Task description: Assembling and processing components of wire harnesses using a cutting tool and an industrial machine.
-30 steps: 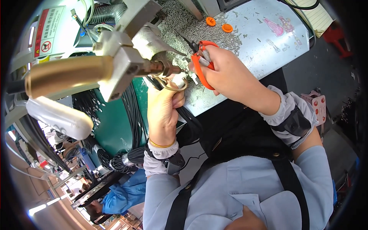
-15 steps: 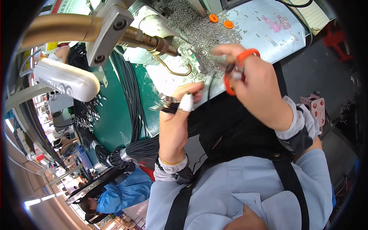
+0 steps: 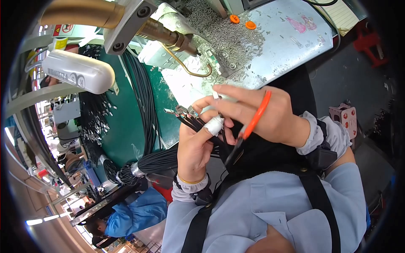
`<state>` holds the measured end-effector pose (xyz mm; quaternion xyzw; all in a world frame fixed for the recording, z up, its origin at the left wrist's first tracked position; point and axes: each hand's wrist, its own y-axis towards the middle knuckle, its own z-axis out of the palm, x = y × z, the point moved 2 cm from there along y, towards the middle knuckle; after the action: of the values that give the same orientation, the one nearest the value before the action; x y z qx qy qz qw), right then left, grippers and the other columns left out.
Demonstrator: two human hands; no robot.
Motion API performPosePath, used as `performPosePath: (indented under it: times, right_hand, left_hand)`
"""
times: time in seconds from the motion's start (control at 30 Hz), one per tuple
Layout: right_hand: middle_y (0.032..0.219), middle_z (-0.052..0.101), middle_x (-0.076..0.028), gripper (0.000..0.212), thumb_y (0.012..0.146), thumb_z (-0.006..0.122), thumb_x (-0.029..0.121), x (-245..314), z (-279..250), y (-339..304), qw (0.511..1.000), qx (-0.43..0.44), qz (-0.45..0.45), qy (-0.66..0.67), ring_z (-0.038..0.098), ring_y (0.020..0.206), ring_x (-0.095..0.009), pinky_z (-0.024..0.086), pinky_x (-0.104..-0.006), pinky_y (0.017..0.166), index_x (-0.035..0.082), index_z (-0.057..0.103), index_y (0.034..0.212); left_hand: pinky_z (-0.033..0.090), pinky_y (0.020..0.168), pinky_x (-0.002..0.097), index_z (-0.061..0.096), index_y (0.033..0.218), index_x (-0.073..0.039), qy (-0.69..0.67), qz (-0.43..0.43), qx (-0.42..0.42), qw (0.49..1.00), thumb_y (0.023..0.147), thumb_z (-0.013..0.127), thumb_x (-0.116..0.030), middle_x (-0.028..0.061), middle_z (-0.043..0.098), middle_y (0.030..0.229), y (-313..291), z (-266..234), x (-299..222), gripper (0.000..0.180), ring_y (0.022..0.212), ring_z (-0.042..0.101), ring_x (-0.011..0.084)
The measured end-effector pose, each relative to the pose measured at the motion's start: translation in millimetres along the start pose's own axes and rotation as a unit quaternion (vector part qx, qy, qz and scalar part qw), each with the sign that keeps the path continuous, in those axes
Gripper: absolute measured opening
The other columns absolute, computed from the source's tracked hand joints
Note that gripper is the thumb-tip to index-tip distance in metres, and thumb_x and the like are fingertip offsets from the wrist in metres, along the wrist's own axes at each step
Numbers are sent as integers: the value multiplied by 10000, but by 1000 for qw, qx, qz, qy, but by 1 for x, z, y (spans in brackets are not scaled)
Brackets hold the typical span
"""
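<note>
My left hand (image 3: 195,145), white wrap round its thumb, is closed on a bunch of black cables (image 3: 195,122) with small metal connectors at their ends. Just to the right, my right hand (image 3: 263,111) holds orange-handled scissors (image 3: 255,119) against its palm. Their dark end points down toward my apron and is blurred. The right fingertips meet the left fingers around a small pale connector end (image 3: 216,95). Whether they pinch it is hard to make out.
Many small metal pins (image 3: 223,36) lie heaped on the pale work surface (image 3: 278,50), with two orange caps (image 3: 250,25) beside them. A brass-coloured machine nozzle (image 3: 168,38) juts in at upper left. Long black cables (image 3: 141,92) lie on the green mat (image 3: 122,130).
My right hand has moved down and left, from the machine to my left hand. The scissors have swung to point downward. The left hand has turned, and its cable bunch shows more fully.
</note>
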<state>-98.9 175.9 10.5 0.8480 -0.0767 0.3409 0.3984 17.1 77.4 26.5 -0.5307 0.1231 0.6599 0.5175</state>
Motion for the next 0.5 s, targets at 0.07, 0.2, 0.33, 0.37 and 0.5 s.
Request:
performPosePath:
  times: [0.07,0.2,0.33,0.37,0.5]
  right_hand:
    - [713,618,-42,251,648,625,-2,3,0,-2,993,-27,-104,-56,580,555,-118,407,-194,434,26,600,897]
    - [636,587,-28,302,622,621,-39,-4,6,-9,993,-38,-105,-37,550,507,-95,381,-186,410,25,605,917]
    - [605,575,-43,318,617,628,-49,-4,9,-13,992,-6,29,123,540,475,-100,382,-202,404,35,607,922]
    - [590,565,-41,313,617,628,-49,-4,9,-14,993,-9,32,116,534,466,-102,378,-206,400,35,608,918]
    - [550,532,-35,298,619,623,-53,-4,7,-14,993,-3,44,113,514,439,-105,366,-214,388,31,607,904]
  left_hand:
    - [444,489,235,408,1082,19,-7,7,-5,1000,793,481,27,106,566,746,-2,0,-1,299,531,510,149]
    - [326,415,189,361,1114,-1,-29,3,7,1000,793,475,25,94,542,701,-2,-7,3,342,446,401,87]
    - [199,393,172,402,1063,-5,-41,34,41,998,793,482,16,57,485,633,-1,-9,6,283,427,287,37]
    - [188,391,171,416,1057,2,-30,38,27,998,794,486,11,47,467,621,-1,-9,7,273,428,273,32]
    - [169,390,167,457,1040,23,3,48,-9,999,799,498,-3,22,430,600,-2,-8,9,246,432,251,22]
